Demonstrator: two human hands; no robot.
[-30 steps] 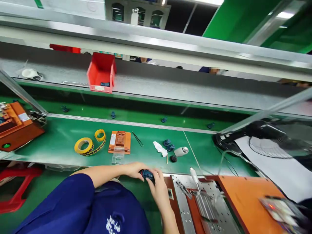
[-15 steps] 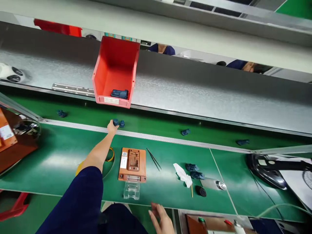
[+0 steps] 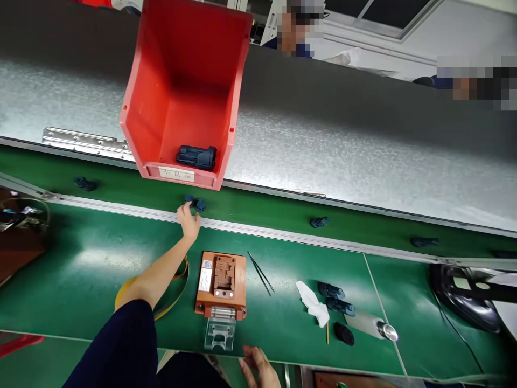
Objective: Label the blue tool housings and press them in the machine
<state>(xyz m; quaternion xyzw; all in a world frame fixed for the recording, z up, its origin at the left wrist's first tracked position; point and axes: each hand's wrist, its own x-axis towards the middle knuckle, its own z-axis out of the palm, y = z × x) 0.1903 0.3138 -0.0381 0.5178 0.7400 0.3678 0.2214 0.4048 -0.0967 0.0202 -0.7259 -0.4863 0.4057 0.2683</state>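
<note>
My left hand (image 3: pixel 188 222) reaches across to the green strip behind the metal rail. Its thumb and fingers are apart, and the fingertips are at a small dark-blue plastic part (image 3: pixel 189 199), partly hidden. A second dark-blue part (image 3: pixel 200 205) stands right beside it. At the bench's front edge is my right hand (image 3: pixel 260 367), loosely curled, with fingers apart and nothing in it. Between the arms lies a brown fixture (image 3: pixel 239 275) with a shaped recess and a clear hinged flap (image 3: pixel 220 333) folded toward me. Black tweezers (image 3: pixel 260 274) lie to its right.
A red bin (image 3: pixel 181 118) with one dark part sits on the grey shelf (image 3: pixel 343 145) above. More dark parts (image 3: pixel 340 306) lie right, beside a white cloth (image 3: pixel 313 303) and a metal-capped bottle (image 3: pixel 367 324). Yellow tape (image 3: pixel 125 288) lies under my left forearm. People are beyond the shelf.
My left hand has drawn back slightly from the dark-blue part, its fingers spreading from around it. My right hand stays near the bench edge. The view has shifted, bringing the red bin closer.
</note>
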